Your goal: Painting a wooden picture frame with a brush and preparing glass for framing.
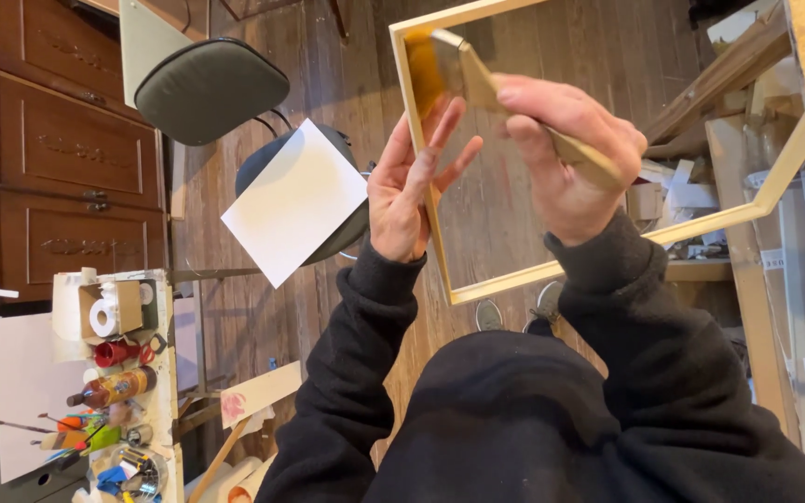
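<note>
A pale wooden frame (598,253), large and rectangular, is held up in front of me over the floor. My left hand (412,186) grips its left bar from behind, fingers spread along the wood. My right hand (566,158) is closed on the wooden handle of a wide flat brush (463,70). The brush's bristles lie against the frame's upper left corner, where the wood looks amber and wet (421,65). Both arms wear black sleeves.
Below the frame stand a dark stool with a white sheet (295,200) on it and a padded chair (207,88). A brown drawer cabinet (67,149) is at left. A cart (118,391) with bottles, tape and brushes sits lower left. Wood offcuts clutter the right side.
</note>
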